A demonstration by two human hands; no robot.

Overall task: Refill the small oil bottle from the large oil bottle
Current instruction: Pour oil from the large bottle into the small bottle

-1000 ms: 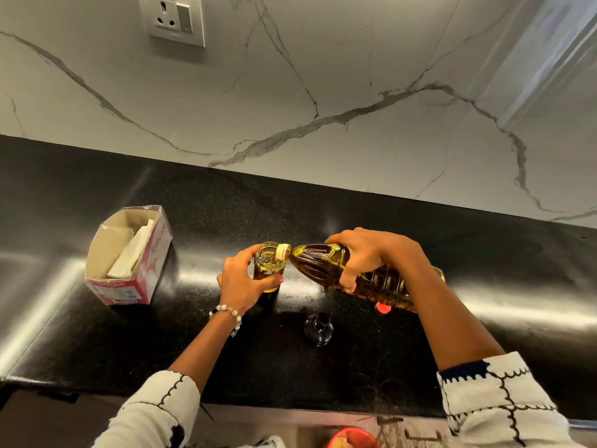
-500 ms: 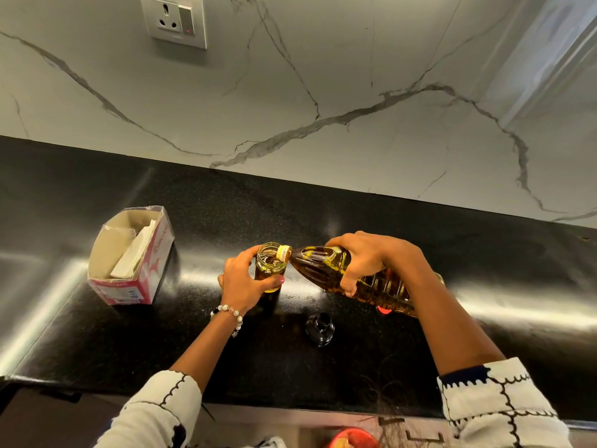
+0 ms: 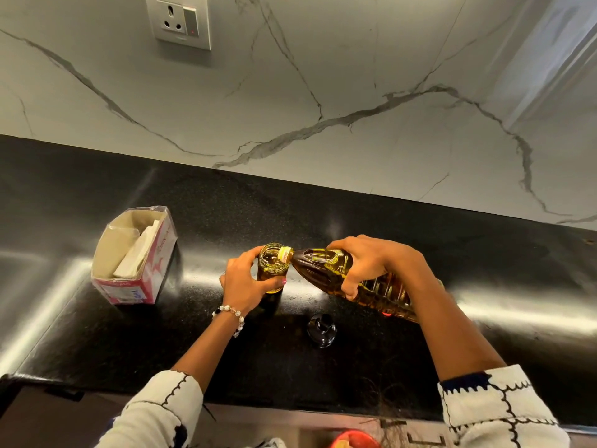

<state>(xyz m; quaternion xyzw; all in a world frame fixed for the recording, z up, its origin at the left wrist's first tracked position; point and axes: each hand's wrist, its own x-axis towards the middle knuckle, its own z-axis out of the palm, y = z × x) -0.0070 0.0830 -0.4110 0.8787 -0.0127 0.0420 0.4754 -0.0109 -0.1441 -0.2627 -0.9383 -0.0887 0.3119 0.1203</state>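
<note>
The small oil bottle (image 3: 272, 266) stands upright on the black counter (image 3: 323, 221), its wide mouth uncovered and golden oil inside. My left hand (image 3: 245, 284) wraps around its side. My right hand (image 3: 365, 263) grips the large oil bottle (image 3: 323, 270) near its shoulder and holds it tipped almost flat. Its yellow-ringed neck (image 3: 285, 254) rests over the small bottle's rim. A dark round cap (image 3: 321, 330) lies on the counter in front of both bottles. A bit of red (image 3: 386, 315) shows under the large bottle.
An opened pink and white carton (image 3: 135, 257) with paper inside stands to the left. A marble wall with a socket plate (image 3: 181, 21) rises behind the counter. The counter's front edge runs close to my sleeves. Something red (image 3: 353, 440) sits below the counter's edge.
Both hands and both bottles keep the same pose. The whole scene has drifted slightly in the frame with my head.
</note>
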